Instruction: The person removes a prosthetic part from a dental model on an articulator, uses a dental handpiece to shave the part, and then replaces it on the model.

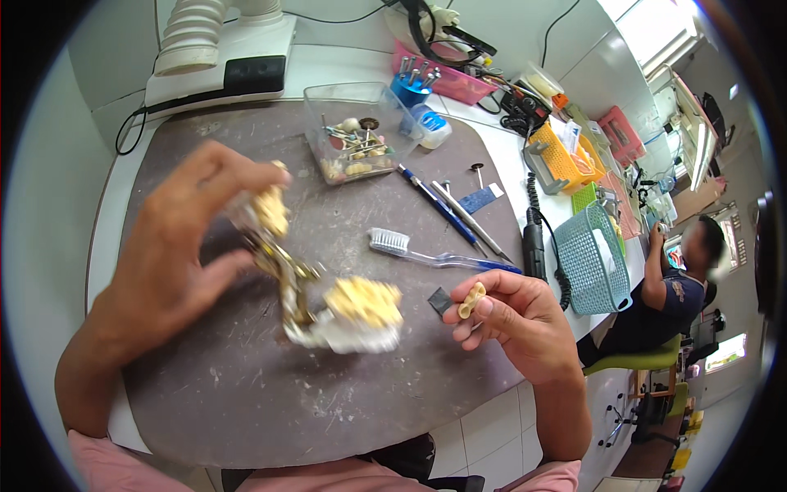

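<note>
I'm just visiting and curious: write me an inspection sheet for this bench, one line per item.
Surface: brown mat, scuffed, with pale specks.
Work things: metal frame with two yellow casts, blurred; small tan piece.
Clutter: toothbrush, blue pen, clear box of bits.
Hands: left hand at the frame, grip unclear; right hand pinching the tan piece.
Cables: coiled cord, right.
Surroundings: another person seated at right.

A pale wall point(70, 156) stands left of the grey-topped bench point(221, 394), while to the right lie light floor tiles point(492, 426), a green chair point(639, 358) and a bright window point(656, 33).
</note>
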Available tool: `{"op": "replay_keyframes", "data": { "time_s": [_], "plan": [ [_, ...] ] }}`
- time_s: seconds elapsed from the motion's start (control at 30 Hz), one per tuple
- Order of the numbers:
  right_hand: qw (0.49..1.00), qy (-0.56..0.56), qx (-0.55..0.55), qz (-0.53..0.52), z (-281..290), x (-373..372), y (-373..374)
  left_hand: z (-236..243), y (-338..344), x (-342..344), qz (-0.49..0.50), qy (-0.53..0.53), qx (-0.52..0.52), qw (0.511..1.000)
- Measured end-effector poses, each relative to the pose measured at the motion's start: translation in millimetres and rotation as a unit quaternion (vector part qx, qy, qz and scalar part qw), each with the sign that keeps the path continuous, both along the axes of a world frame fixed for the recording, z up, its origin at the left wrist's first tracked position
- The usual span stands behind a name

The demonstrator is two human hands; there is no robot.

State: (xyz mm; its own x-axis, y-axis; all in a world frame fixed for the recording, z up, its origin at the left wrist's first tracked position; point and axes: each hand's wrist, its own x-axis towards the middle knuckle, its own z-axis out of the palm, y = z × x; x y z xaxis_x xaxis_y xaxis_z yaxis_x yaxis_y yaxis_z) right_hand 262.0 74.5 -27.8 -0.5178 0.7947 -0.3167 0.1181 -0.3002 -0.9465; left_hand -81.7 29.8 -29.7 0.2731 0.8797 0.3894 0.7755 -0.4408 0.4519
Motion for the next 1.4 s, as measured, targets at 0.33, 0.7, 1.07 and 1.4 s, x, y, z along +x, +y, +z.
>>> {"op": "replay_keyframes", "data": {
  "time_s": [0.33,0.7,1.07,1.4],
  "plan": [
    [0.998,0.052,0.015,-0.032,3,16,-22,-3,9,-14,0.184,0.039,-0.018,0.982],
    [0.987,0.163,0.012,0.005,-14,20,-45,6,-30,99,-0.175,-0.337,-0.22,0.898],
    [0.818,-0.255,0.487,-0.17,-10,8,-36,-25,-18,91,-0.116,-0.569,-0.406,0.705],
    [0.745,-0.545,0.35,-0.158,-18,72,0,-28,-4,71,-0.1,-0.5,-0.452,0.732]
  ]
}}
